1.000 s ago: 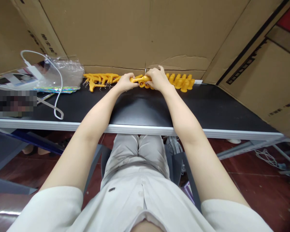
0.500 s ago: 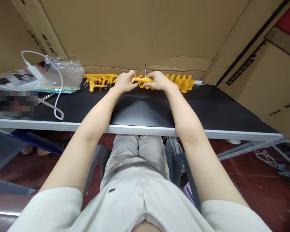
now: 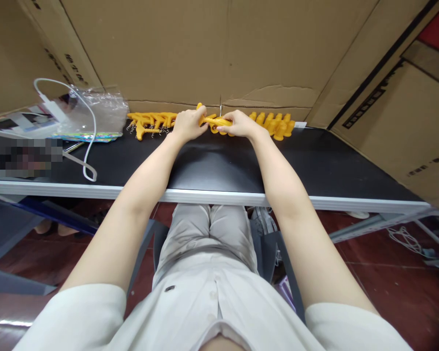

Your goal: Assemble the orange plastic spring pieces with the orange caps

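Note:
Both my hands meet at the back of the black table, at the middle. My left hand is closed around a yellow T-shaped handle, one end of which sticks up above the fingers. From the right, my right hand pinches a yellow plastic piece that lines up with the handle. The two parts appear to touch, though fingers hide much of the joint. Beside my left hand lies a row of yellow T-shaped handles with twisted metal ends. Several yellow flared plastic pieces stand to the right of my right hand.
A tall cardboard sheet rises behind the table. At the left lie a clear plastic bag, a white cable and a blurred-out item. A small white label is at the back right.
My hands have barely shifted. The handle in my left hand has turned slightly, so more of its upper end shows, and the piece in my right hand is tilted a little differently.

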{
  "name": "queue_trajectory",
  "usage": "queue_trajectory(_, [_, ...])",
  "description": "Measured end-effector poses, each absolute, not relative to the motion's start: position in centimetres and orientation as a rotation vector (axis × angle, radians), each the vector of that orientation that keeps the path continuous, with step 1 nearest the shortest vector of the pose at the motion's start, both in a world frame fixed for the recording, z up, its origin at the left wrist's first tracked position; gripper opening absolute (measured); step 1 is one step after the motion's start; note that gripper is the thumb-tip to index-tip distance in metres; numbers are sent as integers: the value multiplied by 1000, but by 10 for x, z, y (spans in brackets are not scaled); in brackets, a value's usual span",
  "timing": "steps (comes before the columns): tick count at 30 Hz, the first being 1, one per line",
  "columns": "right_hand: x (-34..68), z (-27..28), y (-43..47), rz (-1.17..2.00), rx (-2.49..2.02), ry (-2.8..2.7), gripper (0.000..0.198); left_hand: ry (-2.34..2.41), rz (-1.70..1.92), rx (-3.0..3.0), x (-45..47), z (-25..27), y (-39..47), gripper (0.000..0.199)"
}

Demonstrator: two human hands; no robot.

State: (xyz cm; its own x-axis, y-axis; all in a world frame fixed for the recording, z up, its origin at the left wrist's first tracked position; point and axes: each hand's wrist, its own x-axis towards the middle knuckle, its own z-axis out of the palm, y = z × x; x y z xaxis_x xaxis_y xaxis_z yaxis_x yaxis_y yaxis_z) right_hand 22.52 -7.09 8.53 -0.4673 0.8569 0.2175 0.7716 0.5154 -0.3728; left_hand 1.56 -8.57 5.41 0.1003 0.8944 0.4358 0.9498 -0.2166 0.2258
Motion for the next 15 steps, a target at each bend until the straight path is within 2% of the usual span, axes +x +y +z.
queue_trajectory(4, [220,75,-61,-74,-1302,-2407,41,-1910,-853,-2265,12,49,-76,47])
queue_trajectory(6, [219,73,-61,-169,-1281,-2434,43,-1902,-884,-2296,9,45,-69,47])
queue_trajectory(15, [223,76,-56,-94,-1307,-2459,42,-1872,-882,-2307,11,46,-70,47])
